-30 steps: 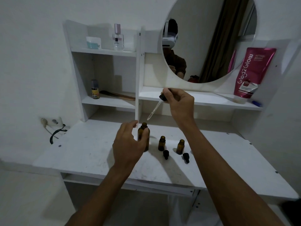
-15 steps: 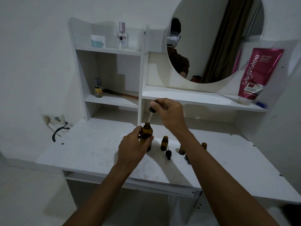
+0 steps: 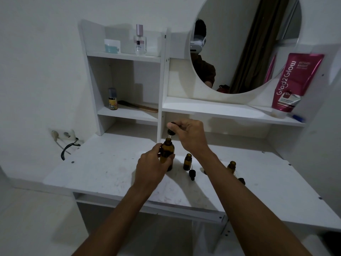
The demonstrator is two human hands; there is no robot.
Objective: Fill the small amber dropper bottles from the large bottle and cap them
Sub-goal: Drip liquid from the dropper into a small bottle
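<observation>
The large amber bottle [image 3: 167, 152] stands on the white vanity table [image 3: 110, 169], gripped around its body by my left hand [image 3: 152, 168]. My right hand [image 3: 190, 135] pinches the black bulb of a dropper [image 3: 171, 131] directly above the bottle's neck; its glass tube is almost fully down inside the bottle. One small amber bottle [image 3: 187, 162] stands open just right of the large one, a second small bottle [image 3: 231, 167] shows past my right forearm. A loose black dropper cap [image 3: 191, 174] lies in front of the first, another cap [image 3: 241, 181] peeks out by my arm.
A white shelf unit [image 3: 129, 115] rises at the table's back with a small yellow-labelled bottle [image 3: 112, 99], a comb, a perfume bottle [image 3: 139, 40] and a jar. A round mirror [image 3: 245, 43] and a pink tube [image 3: 293, 84] stand on the right shelf. A wall socket with cable [image 3: 64, 139] sits left.
My right hand came down and left with the dropper, from held high and tilted to upright with the tube sunk into the large bottle. My left hand closed on that bottle.
</observation>
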